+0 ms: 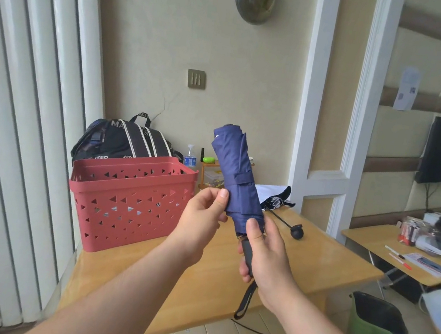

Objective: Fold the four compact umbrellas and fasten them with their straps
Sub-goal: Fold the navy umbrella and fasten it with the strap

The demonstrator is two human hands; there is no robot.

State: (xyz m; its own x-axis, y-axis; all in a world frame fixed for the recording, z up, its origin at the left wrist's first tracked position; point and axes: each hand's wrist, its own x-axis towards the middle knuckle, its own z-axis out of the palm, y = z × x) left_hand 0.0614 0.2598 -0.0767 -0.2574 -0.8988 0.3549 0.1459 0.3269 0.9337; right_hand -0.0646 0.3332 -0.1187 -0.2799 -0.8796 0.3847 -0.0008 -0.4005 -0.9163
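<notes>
Holding a blue umbrella (236, 174) upright over the surface (199, 271), already rolled, its strap (240, 179) wrapped round. Right hand (266, 254) gripping the handle (247, 254); left hand (202, 215) pinching the cloth. Beyond the hands, lying unfolded, a white umbrella (274, 195). Left of them, standing, a red basket (129, 199). Judging: one finished, more remaining.

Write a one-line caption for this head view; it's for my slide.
Both hands hold a folded navy umbrella, strap wrapped, above a wooden table.
</notes>
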